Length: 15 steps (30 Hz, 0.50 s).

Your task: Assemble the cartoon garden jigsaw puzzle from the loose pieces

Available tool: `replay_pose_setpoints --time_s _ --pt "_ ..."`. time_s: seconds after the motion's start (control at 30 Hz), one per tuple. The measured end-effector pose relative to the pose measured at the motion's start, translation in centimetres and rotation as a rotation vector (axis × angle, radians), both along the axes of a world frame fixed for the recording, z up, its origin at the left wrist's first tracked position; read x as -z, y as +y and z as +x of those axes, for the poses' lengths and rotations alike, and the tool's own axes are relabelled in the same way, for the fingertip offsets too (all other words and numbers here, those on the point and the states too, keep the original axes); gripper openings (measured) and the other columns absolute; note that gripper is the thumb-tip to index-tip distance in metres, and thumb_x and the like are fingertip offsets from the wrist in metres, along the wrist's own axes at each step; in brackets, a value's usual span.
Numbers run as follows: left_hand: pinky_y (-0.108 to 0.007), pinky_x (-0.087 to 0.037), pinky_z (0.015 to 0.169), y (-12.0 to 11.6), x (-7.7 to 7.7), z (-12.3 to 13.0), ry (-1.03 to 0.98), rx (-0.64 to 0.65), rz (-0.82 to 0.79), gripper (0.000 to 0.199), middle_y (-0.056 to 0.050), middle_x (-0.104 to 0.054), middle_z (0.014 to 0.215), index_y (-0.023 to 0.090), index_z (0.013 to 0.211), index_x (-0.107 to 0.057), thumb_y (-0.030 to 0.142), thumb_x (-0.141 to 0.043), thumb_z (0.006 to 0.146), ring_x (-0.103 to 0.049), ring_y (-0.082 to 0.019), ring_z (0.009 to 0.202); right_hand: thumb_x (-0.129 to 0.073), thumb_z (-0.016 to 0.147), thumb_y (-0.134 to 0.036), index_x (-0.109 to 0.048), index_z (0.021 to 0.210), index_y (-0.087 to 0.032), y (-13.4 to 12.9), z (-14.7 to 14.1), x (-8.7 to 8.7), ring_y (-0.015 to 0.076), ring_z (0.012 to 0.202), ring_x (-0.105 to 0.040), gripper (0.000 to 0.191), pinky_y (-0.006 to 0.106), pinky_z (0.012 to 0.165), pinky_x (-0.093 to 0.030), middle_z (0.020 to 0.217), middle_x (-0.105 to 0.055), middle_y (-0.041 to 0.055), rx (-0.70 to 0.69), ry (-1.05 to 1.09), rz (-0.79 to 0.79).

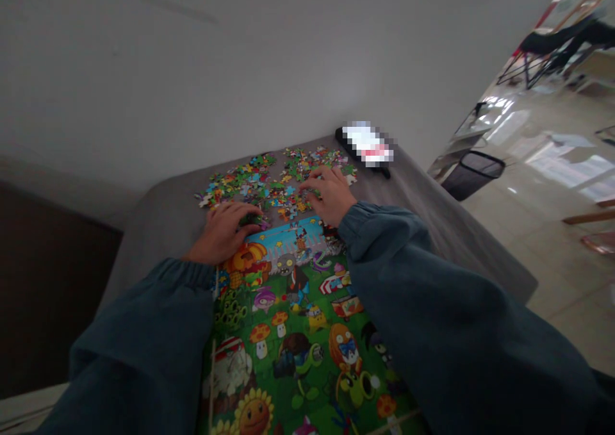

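Observation:
A puzzle board (300,323) printed with cartoon plants and zombies lies lengthwise in front of me, its far end blue and its lower part partly covered by my sleeves. Beyond it, many small loose jigsaw pieces (240,182) are spread in a heap. My left hand (223,231) rests by the board's far left corner, fingers stretched over the nearest pieces and thumb apart. Over the right side of the heap is my right hand (330,195), its fingers bent and spread, thumb apart from them. I see no piece held in either hand.
A grey cloth (413,195) covers the table, which stands against a pale wall (269,63). At the back right lies a phone (368,143) with a lit, blurred screen. A dark bin (473,172) and a folding chair (533,54) are on the tiled floor at right.

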<state>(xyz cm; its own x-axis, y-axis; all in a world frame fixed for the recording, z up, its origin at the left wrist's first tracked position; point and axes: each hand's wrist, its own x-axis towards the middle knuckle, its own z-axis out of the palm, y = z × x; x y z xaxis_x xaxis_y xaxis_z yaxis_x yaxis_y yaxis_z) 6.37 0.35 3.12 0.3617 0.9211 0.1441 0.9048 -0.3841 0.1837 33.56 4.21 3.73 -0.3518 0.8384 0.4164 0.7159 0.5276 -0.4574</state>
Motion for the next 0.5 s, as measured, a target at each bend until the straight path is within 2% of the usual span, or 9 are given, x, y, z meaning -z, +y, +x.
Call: replay_pose_setpoints --time_s 0.27,0.4,0.5 --pt "-0.048 -0.036 0.102 -0.1 0.0 0.2 -0.013 -0.018 0.000 0.033 -0.007 -0.068 0.121 0.027 0.117 -0.062 0.040 -0.052 0.089 -0.054 -0.030 0.118 -0.052 0.088 -0.014 -0.072 0.103 -0.024 0.6 1.3 -1.1 0.0294 0.112 -0.045 0.027 0.048 0.094 -0.037 0.115 -0.059 0.0090 -0.002 -0.007 0.019" --pt "-0.047 -0.037 0.104 0.1 0.1 0.2 -0.097 -0.028 -0.011 0.030 -0.008 -0.068 0.119 0.025 0.111 -0.062 0.040 -0.055 0.086 -0.056 -0.029 0.116 -0.052 0.089 -0.015 -0.072 0.105 -0.024 0.6 1.3 -1.3 0.0296 0.112 -0.045 0.027 0.048 0.094 -0.038 0.114 -0.059 0.0092 -0.011 -0.038 0.022" --pt "-0.043 -0.042 0.100 0.1 0.3 0.1 -0.191 -0.044 -0.046 0.029 -0.008 -0.069 0.115 0.024 0.104 -0.063 0.042 -0.058 0.083 -0.060 -0.028 0.112 -0.052 0.088 -0.014 -0.072 0.104 -0.024 0.4 1.2 -1.2 0.0290 0.112 -0.045 0.027 0.047 0.094 -0.038 0.114 -0.059 0.0091 -0.023 -0.039 0.032"
